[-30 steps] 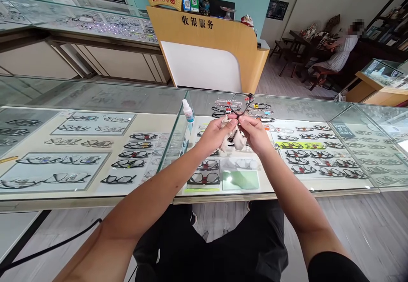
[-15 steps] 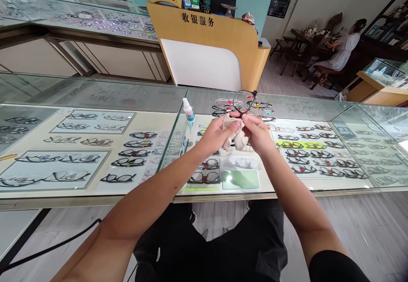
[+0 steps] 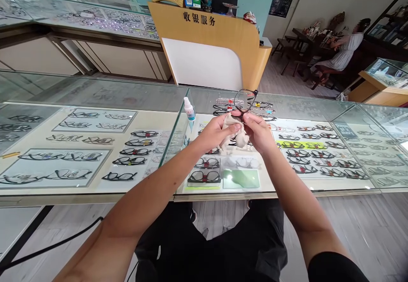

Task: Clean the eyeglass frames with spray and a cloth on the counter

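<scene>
Above the glass counter, my right hand [image 3: 259,132] is closed on a pair of dark-framed eyeglasses [image 3: 255,96], one lens of which stands up past my fingers. My left hand [image 3: 216,134] pinches a crumpled pale cloth [image 3: 228,136] with thumb and fingers, pressed against the lower part of the eyeglasses. The cloth drapes below both hands and covers the other lens. My hands are close together, nearly touching. Left of them, a white spray bottle [image 3: 189,110] with a blue label stands upright on the counter.
Beneath the glass counter top [image 3: 143,99] lie several rows of eyeglasses [image 3: 204,176] and a green card [image 3: 241,179]. A yellow pencil-like stick [image 3: 11,155] is at far left. A wooden cashier desk [image 3: 204,31] stands beyond. A seated person [image 3: 346,48] is at a table at back right.
The cloth has shifted slightly between my hands as my left fingers move on it. The eyeglasses stay in my right hand. The whole view has shifted a little.
</scene>
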`<state>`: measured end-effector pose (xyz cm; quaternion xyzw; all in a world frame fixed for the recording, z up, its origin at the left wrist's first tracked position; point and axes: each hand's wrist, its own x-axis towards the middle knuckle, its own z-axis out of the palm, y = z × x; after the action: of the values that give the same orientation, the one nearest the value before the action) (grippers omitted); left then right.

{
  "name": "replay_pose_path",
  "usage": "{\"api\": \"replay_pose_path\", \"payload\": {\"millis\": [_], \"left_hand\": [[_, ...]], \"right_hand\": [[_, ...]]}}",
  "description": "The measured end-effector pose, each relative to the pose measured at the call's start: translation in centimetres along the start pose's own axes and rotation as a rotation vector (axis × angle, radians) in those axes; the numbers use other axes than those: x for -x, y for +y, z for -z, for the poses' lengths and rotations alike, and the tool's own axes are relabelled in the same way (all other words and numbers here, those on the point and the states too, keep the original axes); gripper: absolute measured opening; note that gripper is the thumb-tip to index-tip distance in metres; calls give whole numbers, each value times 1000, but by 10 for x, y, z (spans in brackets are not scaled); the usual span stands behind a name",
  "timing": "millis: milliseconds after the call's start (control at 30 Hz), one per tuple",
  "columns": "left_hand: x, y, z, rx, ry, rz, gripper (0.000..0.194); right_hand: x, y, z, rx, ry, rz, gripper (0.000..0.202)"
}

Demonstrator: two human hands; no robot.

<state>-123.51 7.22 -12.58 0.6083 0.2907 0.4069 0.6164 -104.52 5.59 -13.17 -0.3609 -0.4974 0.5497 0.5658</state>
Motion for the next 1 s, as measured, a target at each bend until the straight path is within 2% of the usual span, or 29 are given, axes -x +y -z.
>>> {"api": "replay_pose_path", "payload": {"millis": [133,267,400,633,700,867,933,1000], "left_hand": [[-4,-7,2,-22,30,-19,66],[-1,-1,9,-69,-49,14,65],[2,4,7,-65,-116,9,69],[-5,-12,0,-20,78,-37,63],[-5,-13,4,-2,60,-27,68],[0,-3,13,-8,-95,86,69],[2,-1,11,-22,-102,70,69],[1,-1,6,-25,-57,32,69]], "right_hand": [[-1,1,-3,-9,2,22,43],[-1,2,2,-62,28,-52,44],[-2,4,5,-87,54,-62,43],[-2,4,-1,-76,-2,-23,41],[-2,4,0,-73,20,-44,44],[0,5,5,-19,26,-78,52],[0,5,4,-19,20,-59,49],[0,4,2,-27,-2,-23,44]]}}
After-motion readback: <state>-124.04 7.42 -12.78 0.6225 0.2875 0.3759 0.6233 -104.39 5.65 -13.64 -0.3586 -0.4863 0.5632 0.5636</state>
